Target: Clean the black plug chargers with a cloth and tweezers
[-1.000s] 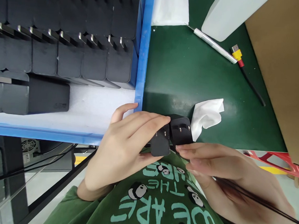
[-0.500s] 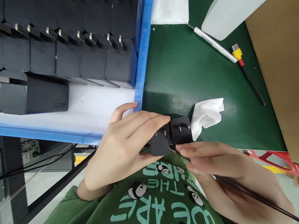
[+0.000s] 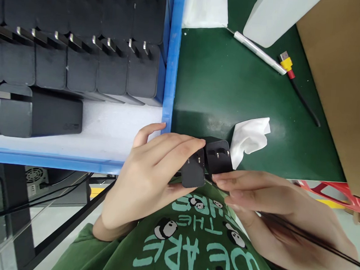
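My left hand [image 3: 146, 174] is closed around a black power adapter [image 3: 193, 172], whose two metal prongs face up. Right beside it, at the table's front edge, a second black power adapter [image 3: 218, 157] also shows its prongs. My right hand [image 3: 273, 211] is pinched at that second adapter's near end, its fingertips touching or almost touching it. A thin black cable [image 3: 311, 240] runs out of the right hand toward the lower right; the cable's front end is hidden by the fingers. A crumpled white cloth [image 3: 249, 140] lies just behind the second adapter.
To the left, a blue-rimmed tray [image 3: 171, 68] holds rows of black adapters [image 3: 143, 72]. On the green table [image 3: 208, 79] lie a silver pen-like tool [image 3: 259, 53] and a short USB cable [image 3: 302, 96]. A white container [image 3: 277, 18] and a cardboard box [image 3: 348, 60] stand at right.
Both hands and the two adapters hold nearly the same positions. Only a very slight shift of the whole view is visible.
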A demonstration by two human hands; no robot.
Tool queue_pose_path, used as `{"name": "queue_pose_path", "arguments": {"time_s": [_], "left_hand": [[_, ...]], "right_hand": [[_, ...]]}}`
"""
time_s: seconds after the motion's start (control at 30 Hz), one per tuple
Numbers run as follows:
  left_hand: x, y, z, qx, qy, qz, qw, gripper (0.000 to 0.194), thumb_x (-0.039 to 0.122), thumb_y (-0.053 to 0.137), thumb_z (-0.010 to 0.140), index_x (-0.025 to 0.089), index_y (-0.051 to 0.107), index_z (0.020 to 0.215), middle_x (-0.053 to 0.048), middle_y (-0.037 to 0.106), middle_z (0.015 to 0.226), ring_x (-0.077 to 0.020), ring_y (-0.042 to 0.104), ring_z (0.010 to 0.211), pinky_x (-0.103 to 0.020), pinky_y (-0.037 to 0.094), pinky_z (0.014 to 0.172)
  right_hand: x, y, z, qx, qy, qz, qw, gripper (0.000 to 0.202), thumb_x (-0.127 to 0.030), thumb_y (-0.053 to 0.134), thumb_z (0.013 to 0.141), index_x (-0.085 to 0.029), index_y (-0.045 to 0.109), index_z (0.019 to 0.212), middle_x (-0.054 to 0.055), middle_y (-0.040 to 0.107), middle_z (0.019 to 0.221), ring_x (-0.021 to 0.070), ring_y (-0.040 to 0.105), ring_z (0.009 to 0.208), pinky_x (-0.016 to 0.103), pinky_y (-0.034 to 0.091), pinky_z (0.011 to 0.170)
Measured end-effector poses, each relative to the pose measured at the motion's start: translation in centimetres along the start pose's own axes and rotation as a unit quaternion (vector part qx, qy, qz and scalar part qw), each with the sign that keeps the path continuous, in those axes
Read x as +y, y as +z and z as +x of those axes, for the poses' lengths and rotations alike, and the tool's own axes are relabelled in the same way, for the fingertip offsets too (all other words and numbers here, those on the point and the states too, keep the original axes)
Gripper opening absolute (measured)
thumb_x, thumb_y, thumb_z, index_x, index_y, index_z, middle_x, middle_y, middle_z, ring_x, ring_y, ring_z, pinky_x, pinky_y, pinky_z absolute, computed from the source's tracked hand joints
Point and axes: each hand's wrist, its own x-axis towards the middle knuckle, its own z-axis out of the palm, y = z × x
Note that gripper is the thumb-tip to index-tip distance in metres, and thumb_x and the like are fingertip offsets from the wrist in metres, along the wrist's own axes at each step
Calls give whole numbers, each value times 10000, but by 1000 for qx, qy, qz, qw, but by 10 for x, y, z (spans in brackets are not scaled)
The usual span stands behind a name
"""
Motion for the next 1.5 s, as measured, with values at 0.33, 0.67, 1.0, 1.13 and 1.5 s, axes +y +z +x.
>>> {"name": "queue_pose_path", "arguments": {"time_s": [0.33,0.67,1.0,1.13,1.5], "left_hand": [[0,0,1,-2,-1,1,1000,340,265,664,907,292,564,1231,-4,755,1143,-230,739,956,-500,424,1082],[0,0,0,-3,-2,-4,1000,359,260,672,903,280,549,1239,-11,753,1145,-228,736,961,-495,414,1085],[-1,0,1,7,2,-5,1000,340,250,675,902,251,561,1222,-17,756,1129,-223,735,939,-481,408,1076],[-1,2,1,12,7,-7,1000,332,244,685,893,226,571,1205,-30,757,1108,-228,736,930,-469,402,1073],[-1,1,0,15,7,-9,1000,338,267,695,897,222,568,1208,-39,754,1104,-226,732,948,-455,392,1079]], "right_hand": [[1,0,1,0,5,4,1000,151,-100,686,854,-240,721,897,35,807,905,181,795,831,222,668,752],[2,0,-1,-12,2,1,1000,126,-85,674,865,-203,713,886,56,803,930,159,787,895,189,648,815],[2,-1,1,-12,-6,7,1000,150,-54,681,837,-192,713,886,43,803,927,145,787,890,160,633,830],[3,-1,1,-20,-21,9,1000,144,-37,664,841,-168,701,889,61,797,928,143,783,914,156,631,827],[0,-11,13,-71,-63,-9,995,200,22,637,834,-149,666,933,96,786,906,136,777,943,141,625,859]]}}
